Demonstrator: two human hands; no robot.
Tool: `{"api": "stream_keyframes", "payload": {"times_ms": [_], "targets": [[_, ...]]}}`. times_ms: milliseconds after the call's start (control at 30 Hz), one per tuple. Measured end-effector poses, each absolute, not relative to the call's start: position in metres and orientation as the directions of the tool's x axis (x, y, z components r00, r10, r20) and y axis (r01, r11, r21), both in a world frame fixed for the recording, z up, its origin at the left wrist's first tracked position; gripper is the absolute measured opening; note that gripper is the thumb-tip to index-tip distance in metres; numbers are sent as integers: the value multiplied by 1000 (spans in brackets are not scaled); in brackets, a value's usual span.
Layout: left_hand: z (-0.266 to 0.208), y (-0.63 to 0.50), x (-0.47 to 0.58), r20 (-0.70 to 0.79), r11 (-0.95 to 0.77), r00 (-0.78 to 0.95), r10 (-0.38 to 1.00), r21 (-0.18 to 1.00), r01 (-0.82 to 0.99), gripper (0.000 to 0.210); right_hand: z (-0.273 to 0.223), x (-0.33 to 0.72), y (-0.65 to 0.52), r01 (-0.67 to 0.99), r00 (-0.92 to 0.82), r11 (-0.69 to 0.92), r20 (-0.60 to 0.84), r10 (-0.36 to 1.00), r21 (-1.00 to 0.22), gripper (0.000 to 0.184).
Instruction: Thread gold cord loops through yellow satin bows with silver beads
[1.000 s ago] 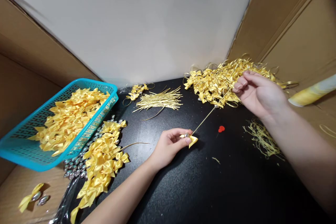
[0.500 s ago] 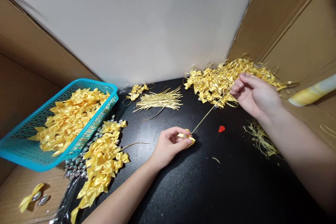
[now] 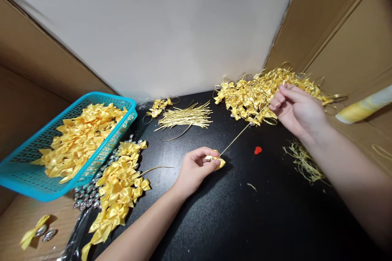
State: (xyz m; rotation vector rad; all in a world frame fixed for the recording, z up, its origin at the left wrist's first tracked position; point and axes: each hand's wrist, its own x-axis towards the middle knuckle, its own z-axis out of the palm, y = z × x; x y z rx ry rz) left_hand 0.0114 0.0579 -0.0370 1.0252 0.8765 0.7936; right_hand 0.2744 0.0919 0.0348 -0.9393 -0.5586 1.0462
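My left hand (image 3: 196, 169) pinches a small yellow ribbon bow (image 3: 220, 164) between thumb and fingers, low over the black table (image 3: 220, 220). From the bow a thin gold cord (image 3: 235, 139) runs taut up to the right. Its upper end is pinched in the fingertips of my right hand (image 3: 298, 108), which is raised in front of the heap of corded bows (image 3: 254, 94). Part of the bow is hidden by my left fingers. Beyond my left hand lies a bundle of cut gold cords (image 3: 185, 117).
At left stands a blue plastic basket (image 3: 55, 193) of yellow bows. Beside it lie loose bows (image 3: 118, 189) and silver beads (image 3: 87, 196). A red object (image 3: 258, 150) and a tangle of cord scraps (image 3: 303, 163) lie at right. Cardboard (image 3: 343, 40) walls both sides.
My left hand and the bow have shifted very slightly left. The cord stays stretched between both hands, and the whole view has moved a little.
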Motion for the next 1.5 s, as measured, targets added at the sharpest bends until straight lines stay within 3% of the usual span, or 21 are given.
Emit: {"api": "stream_keyframes", "payload": {"times_ms": [300,467,667,733,833,933,1033,1100,1200,1333,1500], "targets": [[-43,61,9,-224,343,430,875,913,-222,18,30,280,96,-444,539,154,-126,833,-882,32],[-44,61,9,-220,359,456,862,900,-246,19,30,279,97,-429,547,184,-92,832,-884,32],[-41,61,11,-238,370,415,878,887,-275,65,29,278,95,-422,516,227,-26,856,-878,27],[-42,61,12,-250,377,416,874,890,-258,60,28,277,95,-425,506,226,-23,863,-876,25],[-44,62,11,-241,361,434,868,906,-220,36,28,276,95,-434,490,208,-36,871,-876,24],[-41,63,9,-142,234,447,883,959,-158,21,29,274,94,-444,484,189,-56,873,-876,24],[-29,59,6,163,-195,490,857,981,14,8,31,274,94,-407,533,201,-53,844,-891,25],[-19,50,4,364,-554,624,692,822,134,3,33,272,93,-381,557,190,-61,828,-905,26],[-10,29,3,446,-846,775,447,492,205,13,36,263,95,-361,524,94,-119,843,-928,26],[-10,5,6,359,-931,861,361,197,308,22,39,237,107,-262,421,-34,-147,895,-964,25],[-24,-7,13,254,-918,882,398,104,384,17,25,200,130,-48,207,-220,-225,952,-974,16]]}}
